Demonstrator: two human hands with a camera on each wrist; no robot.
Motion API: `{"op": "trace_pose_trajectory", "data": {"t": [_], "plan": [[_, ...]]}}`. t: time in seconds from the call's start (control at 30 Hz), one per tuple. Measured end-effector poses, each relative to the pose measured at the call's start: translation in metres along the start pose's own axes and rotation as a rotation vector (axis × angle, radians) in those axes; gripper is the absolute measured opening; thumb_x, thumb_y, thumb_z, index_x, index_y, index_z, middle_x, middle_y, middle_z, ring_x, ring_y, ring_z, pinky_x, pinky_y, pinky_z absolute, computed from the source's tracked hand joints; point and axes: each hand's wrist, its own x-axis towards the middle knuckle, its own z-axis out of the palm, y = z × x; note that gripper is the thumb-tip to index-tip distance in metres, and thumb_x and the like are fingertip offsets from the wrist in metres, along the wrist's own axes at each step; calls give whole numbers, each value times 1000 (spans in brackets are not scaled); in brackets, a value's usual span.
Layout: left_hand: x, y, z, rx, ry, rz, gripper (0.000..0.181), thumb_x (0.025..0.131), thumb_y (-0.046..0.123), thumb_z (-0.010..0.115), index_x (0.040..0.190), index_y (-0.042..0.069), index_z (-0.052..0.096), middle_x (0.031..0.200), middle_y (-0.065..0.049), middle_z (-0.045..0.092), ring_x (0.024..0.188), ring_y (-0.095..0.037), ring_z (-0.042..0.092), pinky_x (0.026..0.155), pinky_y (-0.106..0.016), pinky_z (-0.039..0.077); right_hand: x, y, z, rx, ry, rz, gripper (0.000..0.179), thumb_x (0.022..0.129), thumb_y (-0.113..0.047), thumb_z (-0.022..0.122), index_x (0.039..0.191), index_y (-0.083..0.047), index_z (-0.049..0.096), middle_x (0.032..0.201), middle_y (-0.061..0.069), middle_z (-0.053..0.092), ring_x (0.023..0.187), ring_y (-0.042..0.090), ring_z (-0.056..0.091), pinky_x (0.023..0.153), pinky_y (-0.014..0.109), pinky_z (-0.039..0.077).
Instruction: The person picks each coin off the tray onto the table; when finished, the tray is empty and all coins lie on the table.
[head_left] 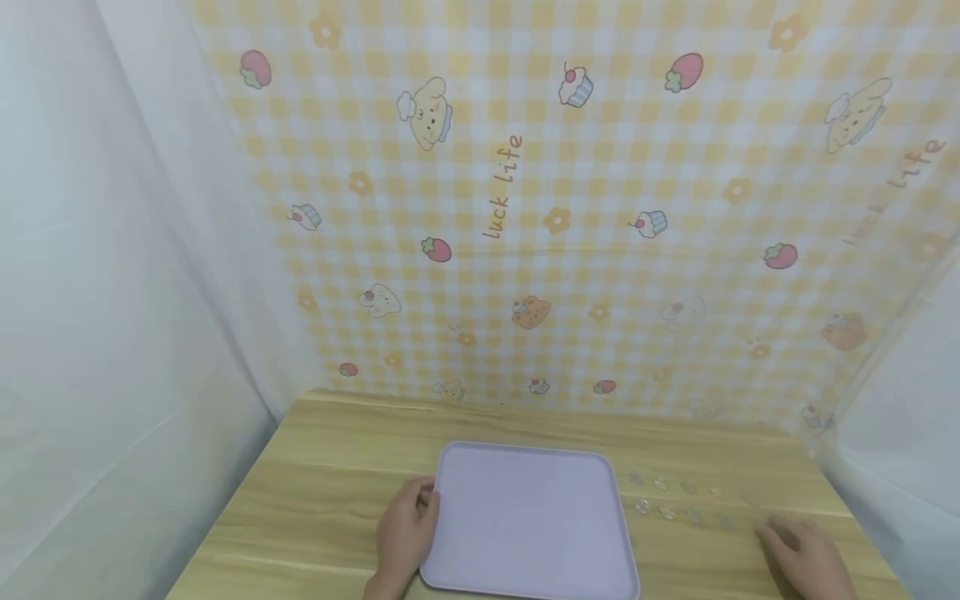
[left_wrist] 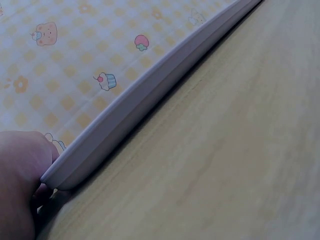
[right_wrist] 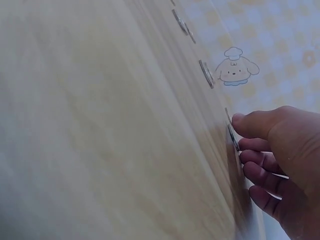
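A shallow lilac tray (head_left: 528, 517) with a raised rim lies on the wooden table. My left hand (head_left: 407, 527) grips its left edge; in the left wrist view the thumb (left_wrist: 27, 155) is over the rim and a fingertip shows beneath the corner. To the right of the tray, several small transparent pieces (head_left: 668, 512) are laid in two rows. My right hand (head_left: 810, 557) is low over the table at the right end of these rows, fingers loosely bent. In the right wrist view its fingertips are right beside a thin clear piece (right_wrist: 233, 137), with thumb and forefinger apart.
Behind the wooden table (head_left: 315, 483) hangs a yellow checked cloth (head_left: 480, 192) printed with cartoon animals, strawberries and cupcakes. White sheets (head_left: 112, 333) enclose the left and right sides.
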Motion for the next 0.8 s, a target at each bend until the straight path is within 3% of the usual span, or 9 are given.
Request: {"op": "trace_pose_trajectory", "data": {"t": [0.33,0.63,0.7,0.8], "plan": [[-1,3,3,16,16,15,20,89,18,70,109,12,72,82,8,66,51,2,39,49,-19,34,-3,4,-1,21,1,15,58,102,-37,53,121,18,57,120,44,55,111,61,50,86,65,44],[0,3,1,-5,33,36,21,89,15,71,109,10,71,83,6,68,51,3,40,50,-19,34,-4,3,-7,79,-89,99,73,101,-51,48,131,16,49,126,42,52,114,58,51,88,62,46],[0,2,2,-3,27,30,21,89,15,71,109,11,71,83,7,67,51,2,40,50,-19,34,-7,1,-8,90,-82,89,73,102,-50,46,133,17,46,127,42,51,113,58,51,87,62,46],[0,1,1,3,13,20,21,89,16,70,110,12,71,82,8,67,50,2,41,50,-19,35,-12,-7,-6,119,7,42,63,104,-41,46,132,16,47,123,42,52,109,56,52,83,63,45]]}}
